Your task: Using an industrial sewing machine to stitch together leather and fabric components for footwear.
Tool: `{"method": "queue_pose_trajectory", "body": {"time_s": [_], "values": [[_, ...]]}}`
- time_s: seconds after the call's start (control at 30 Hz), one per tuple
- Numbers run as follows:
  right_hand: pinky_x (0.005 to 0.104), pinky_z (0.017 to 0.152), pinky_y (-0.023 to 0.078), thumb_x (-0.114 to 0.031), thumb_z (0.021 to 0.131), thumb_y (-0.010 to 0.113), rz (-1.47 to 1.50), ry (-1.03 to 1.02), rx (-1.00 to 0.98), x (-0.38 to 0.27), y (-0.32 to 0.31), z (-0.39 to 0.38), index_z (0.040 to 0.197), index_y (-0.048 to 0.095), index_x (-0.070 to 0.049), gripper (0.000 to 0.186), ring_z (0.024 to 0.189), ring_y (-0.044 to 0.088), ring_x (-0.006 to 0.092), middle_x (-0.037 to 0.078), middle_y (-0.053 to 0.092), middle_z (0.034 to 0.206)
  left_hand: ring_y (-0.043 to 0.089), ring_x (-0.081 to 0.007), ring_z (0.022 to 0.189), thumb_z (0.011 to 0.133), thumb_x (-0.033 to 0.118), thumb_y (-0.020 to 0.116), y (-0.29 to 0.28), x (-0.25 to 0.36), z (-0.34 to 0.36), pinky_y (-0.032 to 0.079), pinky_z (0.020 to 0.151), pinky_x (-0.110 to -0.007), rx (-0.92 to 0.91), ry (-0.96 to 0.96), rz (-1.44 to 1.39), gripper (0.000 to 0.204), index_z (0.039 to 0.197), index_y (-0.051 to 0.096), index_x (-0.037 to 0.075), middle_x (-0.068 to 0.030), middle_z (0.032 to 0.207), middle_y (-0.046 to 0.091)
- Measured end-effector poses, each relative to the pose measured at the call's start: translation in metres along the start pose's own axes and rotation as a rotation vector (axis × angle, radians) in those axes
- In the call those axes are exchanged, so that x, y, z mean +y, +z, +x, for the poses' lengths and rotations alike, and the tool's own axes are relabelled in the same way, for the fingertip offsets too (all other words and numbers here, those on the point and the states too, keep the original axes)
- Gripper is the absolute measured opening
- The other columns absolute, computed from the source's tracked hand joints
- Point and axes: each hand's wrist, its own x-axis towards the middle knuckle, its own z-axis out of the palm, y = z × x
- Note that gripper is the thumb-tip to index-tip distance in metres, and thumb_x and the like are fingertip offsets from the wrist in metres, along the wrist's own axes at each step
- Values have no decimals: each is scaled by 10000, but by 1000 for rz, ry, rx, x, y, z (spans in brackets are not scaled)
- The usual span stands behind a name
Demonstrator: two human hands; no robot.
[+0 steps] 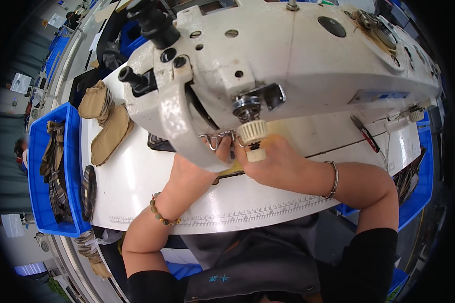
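Observation:
Both hands meet under the head of a white sewing machine [298,60], close to its needle area. My left hand [199,169] reaches in behind the curved white arm, its visible fingers bent and close together. My right hand [273,161] is curled beside it, partly covered by the cream tension knob [253,131]. Machine parts hide the fingertips and whatever they pinch. A dark piece of fabric [160,143] shows just left of the machine head, near my left hand. Yellow material [232,168] shows between the hands on the white table [151,187].
Stacked tan fabric pieces [111,134] lie on the left of the table, with a dark plaid piece [88,187] nearer. A blue bin [76,166] of dark pieces stands left, another blue bin [422,187] right. Red-and-black thread snips [366,135] lie right. A printed ruler [247,214] follows the front edge.

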Motion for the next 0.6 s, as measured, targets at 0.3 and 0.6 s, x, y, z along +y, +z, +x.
{"method": "queue_pose_trajectory", "body": {"time_s": [0.3,0.6], "values": [[332,428,456,-146,591,689,-108,-118,-37,1,-2,1,582,682,-79,69,566,636,214,118,620,666,645,-223,864,702,93,669,2,-2,-3,525,616,-332,-15,5,7,209,908,664,57,-49,821,634],[325,421,452,-131,618,692,-123,-131,8,3,-4,0,611,694,-53,78,519,626,208,127,630,644,657,-226,876,692,81,699,-12,-4,5,529,646,-349,-55,-25,-32,226,918,702,77,-35,871,662]]}}
